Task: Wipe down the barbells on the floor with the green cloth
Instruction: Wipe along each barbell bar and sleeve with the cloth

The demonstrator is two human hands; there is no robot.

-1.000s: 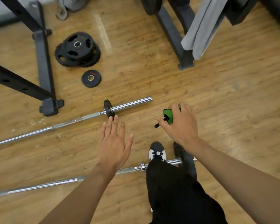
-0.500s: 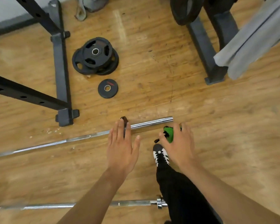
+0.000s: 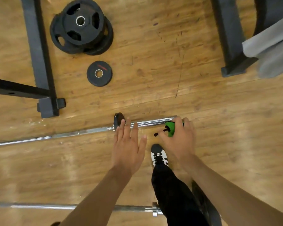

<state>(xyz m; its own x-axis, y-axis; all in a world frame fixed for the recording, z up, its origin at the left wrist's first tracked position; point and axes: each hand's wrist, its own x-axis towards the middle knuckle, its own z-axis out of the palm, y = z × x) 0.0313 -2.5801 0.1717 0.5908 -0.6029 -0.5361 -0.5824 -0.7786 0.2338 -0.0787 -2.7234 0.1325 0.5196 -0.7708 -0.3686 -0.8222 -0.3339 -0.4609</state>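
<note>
The right hand [image 3: 180, 142] is gripping the green cloth [image 3: 170, 128] over the end of the far barbell [image 3: 82, 133]; the left hand [image 3: 127, 148] is hovering open alongside.

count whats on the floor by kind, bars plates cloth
barbells: 2, far bar and near bar
plates lying flat: 3, top stacked plate, lower stacked plate, small plate
plate on the far bar: 1
green cloth: 1, held in the right hand
total: 7
</note>
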